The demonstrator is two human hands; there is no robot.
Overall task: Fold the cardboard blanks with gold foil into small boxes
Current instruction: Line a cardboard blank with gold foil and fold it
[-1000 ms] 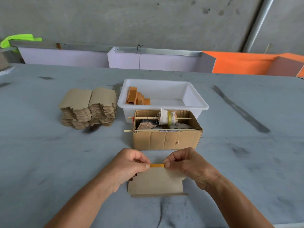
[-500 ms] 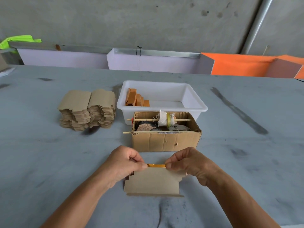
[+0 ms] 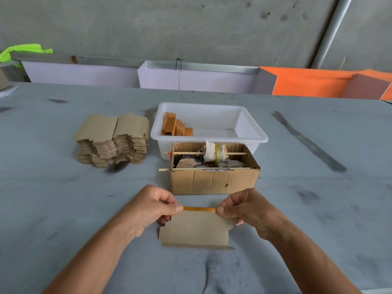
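Observation:
A brown cardboard blank [image 3: 196, 229] lies on the grey table in front of me, its plain side up and a thin gold strip showing along its folded top edge. My left hand [image 3: 151, 206] pinches the left end of that top edge and my right hand [image 3: 247, 206] pinches the right end. The blank's near flap rests on the table. A stack of several flat blanks [image 3: 113, 140] sits at the back left. Several folded gold boxes [image 3: 175, 127] stand in the left end of a white plastic tub [image 3: 250, 132].
An open corrugated box [image 3: 214, 180] stands just beyond my hands, with sticks, a cloth-wrapped roll and scraps inside. Low white and orange partitions [image 3: 201, 78] run along the table's far edge. A concrete wall rises behind them.
The blank has shifted slightly left and closer to me, and more of the gold edge shows between my thumbs. Both hands keep their pinch.

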